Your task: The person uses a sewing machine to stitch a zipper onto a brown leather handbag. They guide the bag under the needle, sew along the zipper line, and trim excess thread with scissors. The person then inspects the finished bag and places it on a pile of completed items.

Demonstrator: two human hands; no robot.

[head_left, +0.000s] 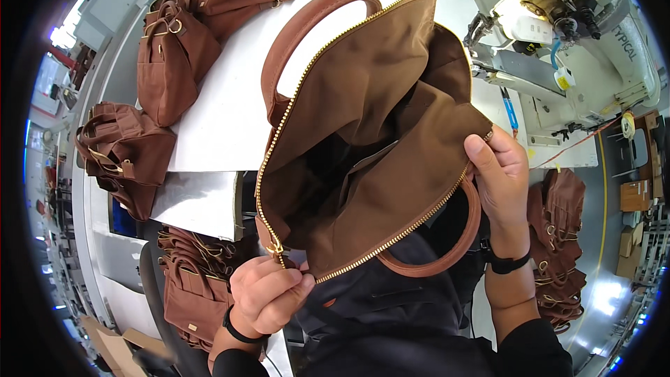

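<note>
Between my hands a brown handbag gapes wide, showing its brown cloth lining and dark inside. A gold zipper runs round its mouth, the two toothed edges apart. My left hand pinches the zipper's near-left end, right beside the gold slider. At the other end of the near edge, my right hand grips the bag's rim between thumb and fingers. One rounded handle stands up on the far side; the other handle hangs toward my lap. The bag's bottom is hidden.
Several finished-looking brown bags lie on the white table at left. A sewing machine stands at the far right, with blue-handled snips beside it. More stacked bags are below left and below right.
</note>
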